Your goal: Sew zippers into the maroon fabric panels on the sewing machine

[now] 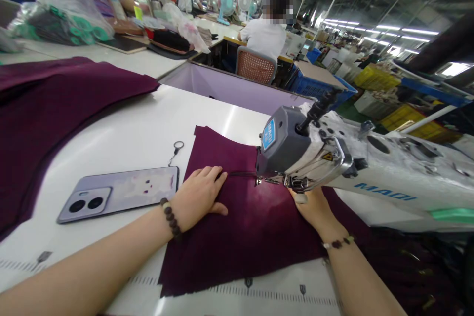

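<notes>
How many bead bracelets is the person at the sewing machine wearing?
2. One bracelet circles the left wrist, near the phone; the other bracelet circles the right wrist, below the sewing machine. None look hidden.

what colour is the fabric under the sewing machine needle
Deep maroon, plain with no pattern: the flat fabric piece, clearest in the head view.

Your right hand (314, 209) lies under the grey-and-white sewing machine head (287, 145), so you can't see its fingertips. The machine's long white body runs off the right edge. To your left, the big maroon cloth (48, 108) is cut off too. The printed ruler marks (274, 295) are too small to read.
</notes>
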Available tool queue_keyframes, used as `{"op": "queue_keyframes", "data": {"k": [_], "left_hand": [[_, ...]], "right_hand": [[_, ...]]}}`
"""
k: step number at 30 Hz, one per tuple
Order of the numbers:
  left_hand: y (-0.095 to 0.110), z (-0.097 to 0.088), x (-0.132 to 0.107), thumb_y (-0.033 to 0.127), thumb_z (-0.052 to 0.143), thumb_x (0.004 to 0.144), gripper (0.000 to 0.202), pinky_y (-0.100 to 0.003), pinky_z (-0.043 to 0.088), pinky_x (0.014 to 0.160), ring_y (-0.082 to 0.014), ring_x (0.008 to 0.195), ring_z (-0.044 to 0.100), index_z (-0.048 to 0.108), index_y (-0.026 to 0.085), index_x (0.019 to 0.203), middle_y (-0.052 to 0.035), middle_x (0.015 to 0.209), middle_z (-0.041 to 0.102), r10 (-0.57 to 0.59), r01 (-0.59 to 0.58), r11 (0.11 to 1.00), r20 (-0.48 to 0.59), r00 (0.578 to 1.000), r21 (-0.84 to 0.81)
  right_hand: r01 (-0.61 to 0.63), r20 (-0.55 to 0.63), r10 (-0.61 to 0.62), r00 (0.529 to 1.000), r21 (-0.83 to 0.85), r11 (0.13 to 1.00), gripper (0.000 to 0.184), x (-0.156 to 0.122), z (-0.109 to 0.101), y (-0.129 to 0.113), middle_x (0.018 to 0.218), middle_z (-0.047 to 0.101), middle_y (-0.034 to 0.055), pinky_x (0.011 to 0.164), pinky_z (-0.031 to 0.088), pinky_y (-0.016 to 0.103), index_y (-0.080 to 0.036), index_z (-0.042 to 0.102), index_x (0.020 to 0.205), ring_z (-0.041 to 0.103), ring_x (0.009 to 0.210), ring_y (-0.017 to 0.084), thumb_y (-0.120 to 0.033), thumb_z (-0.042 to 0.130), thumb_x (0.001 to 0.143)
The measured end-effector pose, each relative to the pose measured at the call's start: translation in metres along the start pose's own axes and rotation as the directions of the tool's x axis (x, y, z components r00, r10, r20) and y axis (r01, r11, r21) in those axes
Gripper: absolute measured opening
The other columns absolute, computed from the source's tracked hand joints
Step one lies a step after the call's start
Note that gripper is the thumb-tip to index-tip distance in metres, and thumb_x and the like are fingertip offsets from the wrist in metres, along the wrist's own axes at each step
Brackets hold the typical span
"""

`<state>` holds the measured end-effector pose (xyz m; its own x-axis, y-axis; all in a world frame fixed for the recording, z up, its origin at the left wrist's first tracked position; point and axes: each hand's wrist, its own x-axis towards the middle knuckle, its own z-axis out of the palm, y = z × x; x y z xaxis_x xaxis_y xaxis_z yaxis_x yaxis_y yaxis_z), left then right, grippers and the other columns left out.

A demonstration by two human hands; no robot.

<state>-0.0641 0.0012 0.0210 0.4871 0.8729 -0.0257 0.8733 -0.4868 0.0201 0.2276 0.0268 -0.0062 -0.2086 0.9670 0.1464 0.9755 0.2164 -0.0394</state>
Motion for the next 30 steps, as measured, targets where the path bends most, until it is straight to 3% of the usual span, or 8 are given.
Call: {"op": "queue_keyframes", "data": {"k": [5, 12, 16, 19, 24, 27, 30], "left_hand": [[0.0, 0.002, 0.0, 0.054, 0.067, 0.065, 0.075, -0.04, 0.041, 0.092, -0.03, 0.109, 0.05, 0.049, 0.01, 0.123, -0.0179, 0.122, 0.051, -0.001, 0.001, 1.0, 0.0, 1.0, -0.019], [0.001, -0.001, 0.002, 0.054, 0.066, 0.067, 0.078, -0.04, 0.04, 0.095, -0.0296, 0.111, 0.049, 0.046, 0.008, 0.126, -0.0181, 0.124, 0.05, -0.016, 0.017, 1.0, 0.05, 0.999, -0.016], [0.001, -0.001, 0.003, 0.054, 0.065, 0.068, 0.078, -0.04, 0.038, 0.097, -0.0298, 0.114, 0.047, 0.045, 0.007, 0.127, -0.0191, 0.127, 0.048, -0.023, 0.025, 0.999, 0.068, 0.997, -0.021], [0.002, -0.002, 0.002, 0.054, 0.066, 0.067, 0.083, -0.042, 0.031, 0.102, -0.0314, 0.122, 0.04, 0.041, 0.006, 0.129, -0.0227, 0.133, 0.041, -0.013, 0.015, 1.0, 0.115, 0.993, -0.018], [0.009, 0.004, -0.012, 0.071, 0.066, 0.049, 0.114, -0.055, 0.021, 0.103, -0.0408, 0.131, 0.018, 0.03, 0.008, 0.136, -0.0282, 0.141, 0.019, 0.082, -0.073, 0.996, 0.256, 0.963, -0.045], [0.003, 0.01, -0.008, 0.073, 0.064, 0.049, 0.112, -0.057, 0.02, 0.102, -0.0409, 0.131, 0.018, 0.031, 0.011, 0.136, -0.0273, 0.142, 0.018, 0.073, -0.072, 0.997, 0.201, 0.977, -0.012], [-0.028, 0.006, 0.031, 0.063, 0.07, 0.055, 0.097, -0.056, 0.022, 0.101, -0.0383, 0.13, 0.025, 0.038, 0.017, 0.134, -0.0209, 0.141, 0.027, -0.025, 0.025, 1.0, 0.093, 0.995, 0.003]], "right_hand": [[0.005, -0.028, -0.006, 1.0, -0.02, 1.0, 0.03, -0.004, 0.001, -0.002, 0.081, 0.064, 0.0097, 0.087, 0.039, 0.037, -0.015, 0.063, 0.103, 0.057, 0.083, 0.024, -0.025, 0.039, 0.088], [-0.008, -0.174, -0.017, 0.985, -0.14, 0.99, 0.023, -0.011, 0.012, -0.001, 0.076, 0.064, 0.01, 0.083, 0.04, 0.035, -0.015, 0.066, 0.074, 0.057, 0.083, 0.024, -0.023, 0.046, 0.084], [-0.008, -0.172, -0.021, 0.985, -0.166, 0.986, 0.022, -0.014, 0.011, -0.004, 0.077, 0.064, 0.0092, 0.083, 0.039, 0.035, -0.016, 0.065, 0.075, 0.056, 0.083, 0.024, -0.023, 0.047, 0.084], [0.01, -0.166, -0.036, 0.986, -0.158, 0.987, 0.019, -0.016, 0.011, -0.004, 0.085, 0.064, 0.0096, 0.086, 0.038, 0.037, -0.017, 0.066, 0.082, 0.055, 0.09, 0.025, -0.023, 0.048, 0.084], [0.04, -0.173, -0.059, 0.983, -0.114, 0.993, 0.022, -0.022, 0.017, -0.001, 0.094, 0.063, 0.0117, 0.089, 0.038, 0.042, -0.017, 0.065, 0.091, 0.054, 0.095, 0.026, -0.022, 0.045, 0.085], [0.066, -0.16, -0.07, 0.985, -0.026, 0.997, 0.024, -0.016, 0.019, 0.004, 0.085, 0.064, 0.01, 0.085, 0.042, 0.04, -0.018, 0.065, 0.083, 0.057, 0.084, 0.024, -0.018, 0.042, 0.083], [0.117, -0.147, -0.109, 0.983, 0.046, 0.992, 0.025, -0.001, 0.016, 0.009, 0.073, 0.064, 0.0082, 0.078, 0.046, 0.037, -0.019, 0.064, 0.073, 0.059, 0.077, 0.023, -0.015, 0.04, 0.079]]}}
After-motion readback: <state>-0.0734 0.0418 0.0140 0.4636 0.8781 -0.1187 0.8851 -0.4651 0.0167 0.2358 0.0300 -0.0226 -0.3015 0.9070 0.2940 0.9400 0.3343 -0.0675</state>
